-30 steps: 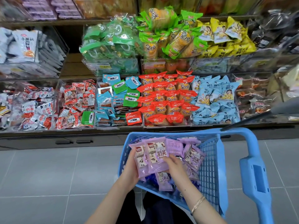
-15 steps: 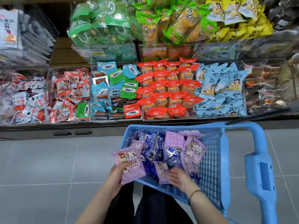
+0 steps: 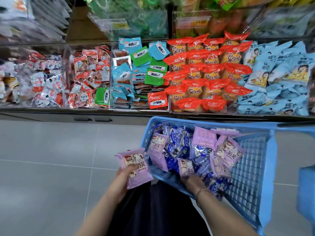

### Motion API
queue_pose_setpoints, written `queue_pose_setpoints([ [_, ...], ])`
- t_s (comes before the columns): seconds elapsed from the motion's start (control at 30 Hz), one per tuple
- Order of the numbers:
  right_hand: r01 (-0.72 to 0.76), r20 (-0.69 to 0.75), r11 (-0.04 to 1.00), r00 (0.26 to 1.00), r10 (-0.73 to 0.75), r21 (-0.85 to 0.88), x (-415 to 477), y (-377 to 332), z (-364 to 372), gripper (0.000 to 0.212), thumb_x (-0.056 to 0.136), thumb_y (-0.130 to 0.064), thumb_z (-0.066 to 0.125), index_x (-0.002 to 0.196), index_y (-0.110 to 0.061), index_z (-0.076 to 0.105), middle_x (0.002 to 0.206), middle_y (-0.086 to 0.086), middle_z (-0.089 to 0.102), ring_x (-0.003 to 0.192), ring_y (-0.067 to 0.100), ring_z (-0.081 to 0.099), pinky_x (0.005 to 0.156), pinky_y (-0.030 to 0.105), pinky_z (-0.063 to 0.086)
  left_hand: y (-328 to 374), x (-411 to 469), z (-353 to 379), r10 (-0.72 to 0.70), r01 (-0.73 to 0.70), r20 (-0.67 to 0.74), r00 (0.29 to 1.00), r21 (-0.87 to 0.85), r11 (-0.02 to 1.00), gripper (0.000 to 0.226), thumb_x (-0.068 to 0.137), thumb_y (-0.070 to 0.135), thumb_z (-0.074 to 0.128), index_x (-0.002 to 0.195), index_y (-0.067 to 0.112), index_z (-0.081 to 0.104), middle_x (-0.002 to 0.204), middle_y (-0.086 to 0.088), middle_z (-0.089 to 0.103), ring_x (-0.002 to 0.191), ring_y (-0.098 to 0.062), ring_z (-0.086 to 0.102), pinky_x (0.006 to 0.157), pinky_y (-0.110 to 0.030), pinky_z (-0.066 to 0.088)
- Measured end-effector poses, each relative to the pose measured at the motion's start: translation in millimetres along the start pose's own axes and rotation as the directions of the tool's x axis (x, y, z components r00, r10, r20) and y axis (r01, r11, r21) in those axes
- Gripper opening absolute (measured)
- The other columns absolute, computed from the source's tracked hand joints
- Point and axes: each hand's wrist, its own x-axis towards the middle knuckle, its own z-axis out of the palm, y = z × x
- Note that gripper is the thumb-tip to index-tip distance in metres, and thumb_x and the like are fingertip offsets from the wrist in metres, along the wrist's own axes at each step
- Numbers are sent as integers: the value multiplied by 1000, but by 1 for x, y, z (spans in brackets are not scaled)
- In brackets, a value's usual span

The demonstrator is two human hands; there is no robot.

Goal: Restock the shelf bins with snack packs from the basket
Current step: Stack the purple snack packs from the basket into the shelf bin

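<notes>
Grey tiled floor; basket before shelf bins.

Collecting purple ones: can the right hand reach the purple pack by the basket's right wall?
Likely yes: the right hand is inside the basket, and that purple pack lies on top of the pile, uncovered.

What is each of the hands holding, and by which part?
Left hand grips purple snack packs by their near lower corner, thumb on the front. Right hand is in the blue basket among packs; a hold cannot be told.
</notes>
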Motion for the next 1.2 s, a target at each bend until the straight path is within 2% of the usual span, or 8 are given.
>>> queue_pose_setpoints([
  [0.23,26,-63,966,997,-43,-257,-5,-3,-14,34,94,-18,39,124,-11,52,127,16,53,115,30,54,97,33,44,-7,-1,-4,10,-10,19,1000,1,1000,25,89,5,52,111,8,63,104,-11,73,94,-25,69,81,-37,56],
  [0.33,92,-99,986,989,-106,-136,-11,-2,-30,19,90,-13,45,92,-9,64,114,15,50,102,25,53,85,27,41,-3,-6,2,4,-3,56,998,-20,1000,28,89,3,50,114,5,62,108,-16,71,96,-29,68,80,-38,56],
  [0.47,278,-217,955,943,-251,103,-38,-18,-46,34,89,-9,51,57,-18,45,84,3,47,82,19,50,74,30,38,7,-12,16,-27,28,108,994,-4,1000,30,89,4,52,117,2,60,116,-22,66,106,-39,62,95,-50,48],
  [0.57,474,-312,857,861,-402,202,-72,-42,-48,31,88,-8,54,60,-18,45,100,-10,55,98,8,54,79,19,36,15,-20,30,-30,29,156,987,11,1000,30,90,9,54,119,1,59,110,-21,67,93,-34,64,76,-37,55],
  [0.67,662,-357,740,723,-591,117,-104,-63,-39,28,87,-6,55,65,-19,46,119,-28,45,112,-25,36,88,-5,24,21,-27,43,9,-12,189,982,12,1000,35,92,19,56,123,3,57,115,-22,66,104,-38,64,90,-44,52],
  [0.87,776,-411,626,547,-729,-76,-124,-70,-6,17,86,-27,57,79,-15,47,143,-30,26,136,-14,13,110,10,11,31,-36,50,120,-146,337,934,53,988,43,89,39,57,124,13,58,115,-14,69,106,-33,66,95,-49,50],
  [1.07,812,-297,580,571,-765,68,-136,-84,-12,14,85,-17,55,82,-27,46,149,-19,30,139,-10,16,113,12,14,37,-35,53,148,-184,385,911,57,981,50,73,30,75,115,8,61,90,-14,73,73,-24,71,67,-36,57],
  [1.2,669,-341,571,739,-581,476,-130,-92,-28,29,87,-2,48,78,-28,55,125,-19,56,120,-4,48,102,17,37,32,-27,54,59,-64,349,935,4,998,53,72,28,74,119,11,58,104,-20,70,79,-31,69,84,-48,55],
])
